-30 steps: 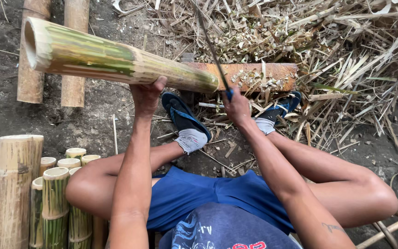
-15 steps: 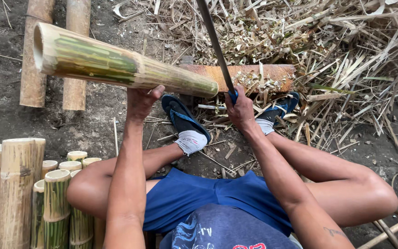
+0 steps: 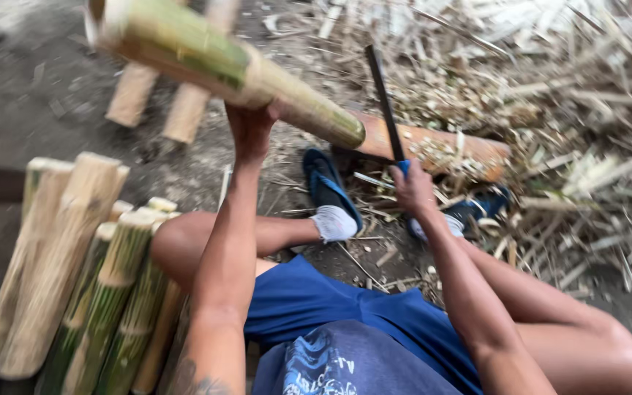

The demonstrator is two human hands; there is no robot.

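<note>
My left hand point(image 3: 251, 130) grips a thick green bamboo section point(image 3: 213, 64) from below and holds it tilted, its open end up at the left and its lower end resting near a reddish log point(image 3: 440, 148) on the ground. My right hand point(image 3: 412, 189) is closed on the blue handle of a long dark blade point(image 3: 383, 99) that points upward just right of the bamboo's lower end. My legs are spread on either side, feet in blue sandals point(image 3: 330, 186).
A bundle of cut bamboo sections point(image 3: 89, 271) stands upright at the left. Two pale bamboo pieces point(image 3: 159, 102) lie on the dirt behind. A heap of bamboo shavings and splinters point(image 3: 550, 88) covers the ground at the right.
The view has shifted right and blurred. The bamboo section has risen and tilted more steeply. The blade has dropped lower, closer to the bamboo's lower end.
</note>
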